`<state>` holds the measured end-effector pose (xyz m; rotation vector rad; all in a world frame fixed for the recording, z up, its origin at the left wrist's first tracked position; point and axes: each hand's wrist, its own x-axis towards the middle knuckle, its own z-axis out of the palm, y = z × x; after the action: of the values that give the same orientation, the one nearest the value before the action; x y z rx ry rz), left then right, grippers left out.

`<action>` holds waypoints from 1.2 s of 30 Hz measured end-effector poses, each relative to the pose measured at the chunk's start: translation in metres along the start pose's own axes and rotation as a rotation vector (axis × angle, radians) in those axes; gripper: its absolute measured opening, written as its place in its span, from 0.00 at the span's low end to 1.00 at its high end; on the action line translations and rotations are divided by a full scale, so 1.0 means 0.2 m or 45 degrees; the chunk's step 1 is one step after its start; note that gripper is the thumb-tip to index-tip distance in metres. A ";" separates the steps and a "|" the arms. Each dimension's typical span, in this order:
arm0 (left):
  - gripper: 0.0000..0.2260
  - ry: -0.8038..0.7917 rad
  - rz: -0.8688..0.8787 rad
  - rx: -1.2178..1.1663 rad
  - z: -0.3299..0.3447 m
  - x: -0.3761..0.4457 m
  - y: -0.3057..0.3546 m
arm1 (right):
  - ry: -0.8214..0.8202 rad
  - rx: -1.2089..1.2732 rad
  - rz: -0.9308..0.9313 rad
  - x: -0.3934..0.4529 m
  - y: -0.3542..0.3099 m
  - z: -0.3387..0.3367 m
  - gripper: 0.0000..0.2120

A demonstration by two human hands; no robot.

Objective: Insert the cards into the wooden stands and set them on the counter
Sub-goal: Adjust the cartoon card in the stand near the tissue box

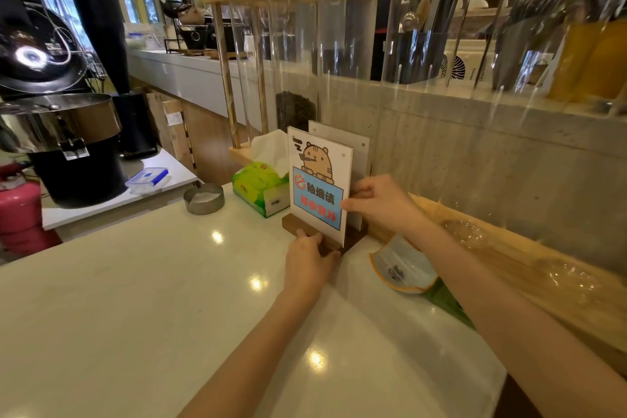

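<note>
Near the bottom of the frame two bare arms reach up over the white counter (pixel 135 299). In the middle, the left hand (pixel 307 265) curls around the front edge of the dark wooden stand (pixel 298 226), pressing it down. The stand looks solid and a bit heavy, so it should stay put. Just right of it, the right hand (pixel 380 202) pinches the side edge of the tiger card (pixel 319 180), which stands upright in the stand's slot. The card looks stiff, smooth and maybe slippery, so holding its edges is best. A second, plain card (pixel 356 146) stands right behind it; its bottom is hidden, so I cannot tell if it has its own stand. Further back and left sit a green tissue box (pixel 258 188) and a round metal dish (pixel 203 198). The shelf along the top is blurry
</note>
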<state>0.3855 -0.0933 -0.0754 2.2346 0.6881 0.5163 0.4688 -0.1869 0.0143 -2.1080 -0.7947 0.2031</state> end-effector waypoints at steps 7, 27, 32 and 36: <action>0.18 -0.040 -0.011 0.080 -0.01 0.00 0.01 | 0.222 -0.026 0.174 0.02 0.12 -0.04 0.16; 0.20 -0.055 -0.034 0.104 0.00 0.00 0.02 | 0.224 0.155 -0.027 0.04 0.09 0.00 0.12; 0.18 -0.047 -0.030 0.072 -0.01 -0.01 0.03 | 0.242 0.158 -0.044 0.05 0.10 0.01 0.11; 0.19 -0.064 -0.065 0.053 -0.01 0.00 0.03 | 0.267 0.155 -0.031 0.06 0.11 0.02 0.13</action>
<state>0.3862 -0.0968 -0.0693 2.2549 0.7338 0.4226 0.4863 -0.1871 -0.0048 -1.9657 -0.6655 0.0159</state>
